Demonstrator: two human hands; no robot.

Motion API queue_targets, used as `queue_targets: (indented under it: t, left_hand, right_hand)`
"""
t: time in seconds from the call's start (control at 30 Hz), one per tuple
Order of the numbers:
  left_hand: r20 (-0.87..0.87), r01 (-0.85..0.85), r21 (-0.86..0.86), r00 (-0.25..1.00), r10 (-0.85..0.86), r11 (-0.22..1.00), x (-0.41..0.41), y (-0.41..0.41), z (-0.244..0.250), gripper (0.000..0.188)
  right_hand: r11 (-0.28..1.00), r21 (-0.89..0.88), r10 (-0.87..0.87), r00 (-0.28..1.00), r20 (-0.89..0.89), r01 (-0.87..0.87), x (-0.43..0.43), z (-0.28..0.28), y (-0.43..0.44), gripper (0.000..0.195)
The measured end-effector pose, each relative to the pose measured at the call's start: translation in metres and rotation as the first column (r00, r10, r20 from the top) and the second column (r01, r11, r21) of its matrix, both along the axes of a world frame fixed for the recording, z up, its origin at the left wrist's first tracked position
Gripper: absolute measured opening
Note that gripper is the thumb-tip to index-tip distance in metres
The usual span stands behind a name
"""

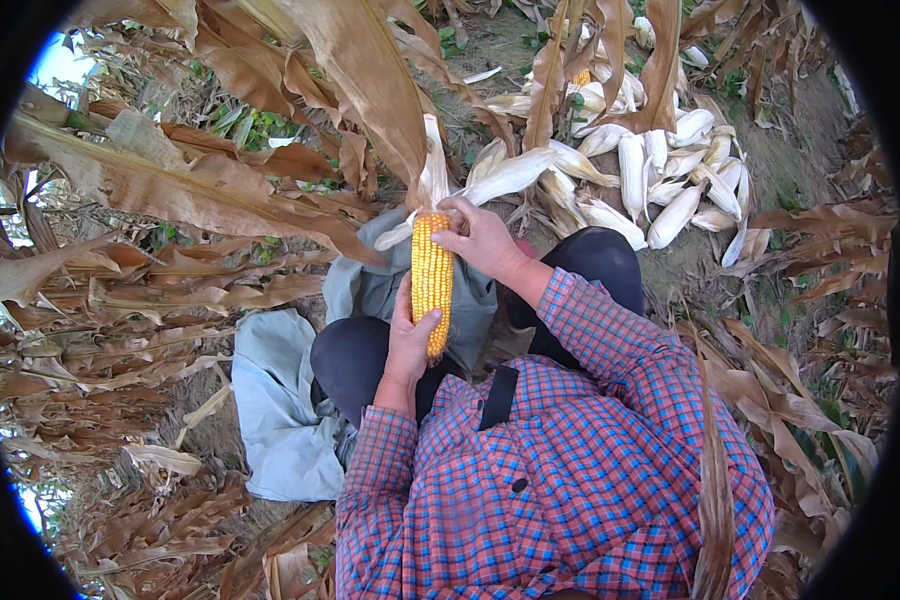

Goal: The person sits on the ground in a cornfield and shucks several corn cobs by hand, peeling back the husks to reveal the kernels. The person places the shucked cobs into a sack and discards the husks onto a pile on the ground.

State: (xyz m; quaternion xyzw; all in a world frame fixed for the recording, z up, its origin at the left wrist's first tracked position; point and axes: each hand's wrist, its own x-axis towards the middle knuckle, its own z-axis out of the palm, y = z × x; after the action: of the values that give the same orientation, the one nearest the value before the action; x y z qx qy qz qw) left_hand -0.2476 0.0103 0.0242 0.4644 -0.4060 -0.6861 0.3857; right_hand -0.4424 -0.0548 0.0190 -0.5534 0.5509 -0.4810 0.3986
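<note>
A bare ear of yellow corn [431, 281] stands in front of me, its tip pointing back toward my body. My left hand [411, 337] is wrapped around its lower part, thumb across the kernels. At the base end, my right hand [487, 236] grips where the husk joins, with the thumb on the cob's side. Peeled-back pale husk leaves [514, 176] spread out from that base, still joined to it. Below the ear, a grey-green woven sack [469, 315] lies between my knees.
A heap of pale corn husks [671, 172] lies on the soil at the far right, with some yellow kernels [581, 77] showing. Dry corn leaves [195, 187] hang close on the left. Another part of grey-green sacking [281, 412] lies beside my left knee. A dry leaf [712, 480] crosses my right side.
</note>
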Motion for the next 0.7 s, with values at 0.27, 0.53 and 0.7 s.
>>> queue_targets:
  t: [0.27,0.53,0.7]
  left_hand:
    - [-0.01,0.022,-0.02,1.0,-0.023,1.0,-0.006,0.012,0.012,0.074]
    - [0.138,0.136,-0.157,0.984,-0.114,0.978,0.001,0.011,0.019,0.076]
    - [0.379,0.362,-0.197,0.885,-0.269,0.911,0.002,0.014,0.022,0.08]
  right_hand:
    - [0.981,0.049,-0.189,0.982,-0.006,0.189,-0.01,-0.011,-0.008,0.02]
    - [0.88,0.304,-0.083,0.511,0.856,-0.365,-0.003,-0.005,-0.004,0.033]
    - [0.909,0.253,-0.155,0.294,0.943,-0.331,-0.02,0.005,-0.01,0.038]
